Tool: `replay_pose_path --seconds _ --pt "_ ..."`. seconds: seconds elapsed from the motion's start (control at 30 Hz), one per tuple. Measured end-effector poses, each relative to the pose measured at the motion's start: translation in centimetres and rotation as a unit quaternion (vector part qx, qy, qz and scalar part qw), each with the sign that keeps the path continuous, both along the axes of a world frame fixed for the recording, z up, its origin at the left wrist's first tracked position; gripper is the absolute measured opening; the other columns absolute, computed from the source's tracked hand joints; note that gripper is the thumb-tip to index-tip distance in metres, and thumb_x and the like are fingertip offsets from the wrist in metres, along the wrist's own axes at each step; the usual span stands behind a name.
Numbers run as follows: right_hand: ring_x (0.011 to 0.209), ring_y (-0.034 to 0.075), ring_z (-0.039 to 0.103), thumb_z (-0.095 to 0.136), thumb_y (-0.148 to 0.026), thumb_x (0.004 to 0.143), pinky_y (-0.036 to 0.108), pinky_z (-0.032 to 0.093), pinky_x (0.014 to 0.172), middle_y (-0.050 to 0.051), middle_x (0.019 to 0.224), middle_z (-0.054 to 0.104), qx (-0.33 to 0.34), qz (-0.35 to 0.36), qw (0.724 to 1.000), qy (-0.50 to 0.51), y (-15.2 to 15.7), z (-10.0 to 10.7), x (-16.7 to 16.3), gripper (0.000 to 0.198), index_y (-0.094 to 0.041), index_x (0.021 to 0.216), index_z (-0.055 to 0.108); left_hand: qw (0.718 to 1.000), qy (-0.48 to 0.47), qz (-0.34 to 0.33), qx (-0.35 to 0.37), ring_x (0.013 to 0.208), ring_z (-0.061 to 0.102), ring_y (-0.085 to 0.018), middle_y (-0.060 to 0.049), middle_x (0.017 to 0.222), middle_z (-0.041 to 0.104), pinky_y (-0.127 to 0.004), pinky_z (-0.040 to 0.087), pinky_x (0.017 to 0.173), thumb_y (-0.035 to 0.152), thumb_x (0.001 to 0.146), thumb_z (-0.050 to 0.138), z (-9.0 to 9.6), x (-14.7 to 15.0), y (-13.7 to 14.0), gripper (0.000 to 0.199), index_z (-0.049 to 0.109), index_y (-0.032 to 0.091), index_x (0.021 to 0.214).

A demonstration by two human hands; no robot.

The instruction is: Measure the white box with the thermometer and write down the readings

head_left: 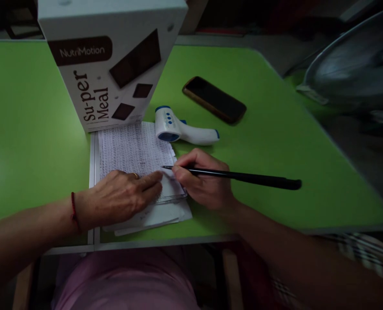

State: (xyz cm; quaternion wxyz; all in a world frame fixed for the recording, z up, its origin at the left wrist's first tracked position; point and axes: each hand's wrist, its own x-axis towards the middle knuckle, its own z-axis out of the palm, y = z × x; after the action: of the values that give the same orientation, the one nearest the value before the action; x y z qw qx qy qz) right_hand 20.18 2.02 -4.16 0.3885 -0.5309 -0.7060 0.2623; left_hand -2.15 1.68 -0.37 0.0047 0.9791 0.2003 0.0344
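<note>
Dim room (269, 56), green table (275, 142): left hand (122, 194) rests open, right hand (209, 189) grips a pen (243, 176).

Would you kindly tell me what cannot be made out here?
- Head view, papers: the writing is too small to read, and the left hand covers part.
- Head view, pen: whether its tip touches them is too small to tell.
- Head view, white box: the upper picture edge cuts it off.
- Head view, round grey object: blurred, cut off by the right edge.
</note>
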Motion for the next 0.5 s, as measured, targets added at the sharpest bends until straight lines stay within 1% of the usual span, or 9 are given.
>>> replay_pose_path --seconds 0.07,0.2,0.37,0.5 --pt "0.050 0.015 0.053 0.063 -0.026 0.084 0.031 0.045 0.047 -0.003 0.060 0.060 0.004 -0.001 1.000 -0.004 0.01 0.06 -0.07 0.015 -0.028 0.071 0.054 1.000 -0.004 0.000 -0.002 0.068 0.068 -0.018 -0.015 0.128 0.066 -0.032 0.050 0.045 0.007 0.101 0.030 -0.08 -0.04 0.00 0.034 0.061 0.009 0.117" --pt "0.048 0.013 0.053 0.062 -0.025 0.084 0.029 0.044 0.046 -0.003 0.059 0.060 0.025 0.019 1.000 0.004 0.11 0.11 -0.17 0.015 -0.026 0.071 0.054 1.000 -0.006 -0.001 0.001 0.069 0.069 -0.017 -0.014 0.128 0.066 -0.032 0.051 0.046 0.007 0.101 0.032 -0.13 -0.09 0.03 0.033 0.061 0.009 0.117" --pt "0.047 0.012 0.050 0.063 -0.023 0.082 0.027 0.041 0.044 -0.004 0.057 0.058 0.052 0.033 0.998 0.014 0.29 -0.09 -0.01 0.016 -0.025 0.069 0.054 1.000 0.010 -0.002 -0.003 0.071 0.070 -0.017 -0.013 0.131 0.065 -0.031 0.053 0.048 0.008 0.102 0.032 0.16 -0.05 0.05 0.032 0.060 0.009 0.119" --pt "0.048 0.013 0.052 0.062 -0.022 0.081 0.027 0.042 0.044 -0.003 0.058 0.059 0.053 0.029 0.998 0.008 0.30 -0.17 0.02 0.016 -0.026 0.069 0.054 1.000 0.013 0.002 -0.008 0.071 0.070 -0.017 -0.014 0.131 0.065 -0.031 0.053 0.048 0.008 0.102 0.031 0.22 -0.01 0.05 0.032 0.060 0.010 0.117"
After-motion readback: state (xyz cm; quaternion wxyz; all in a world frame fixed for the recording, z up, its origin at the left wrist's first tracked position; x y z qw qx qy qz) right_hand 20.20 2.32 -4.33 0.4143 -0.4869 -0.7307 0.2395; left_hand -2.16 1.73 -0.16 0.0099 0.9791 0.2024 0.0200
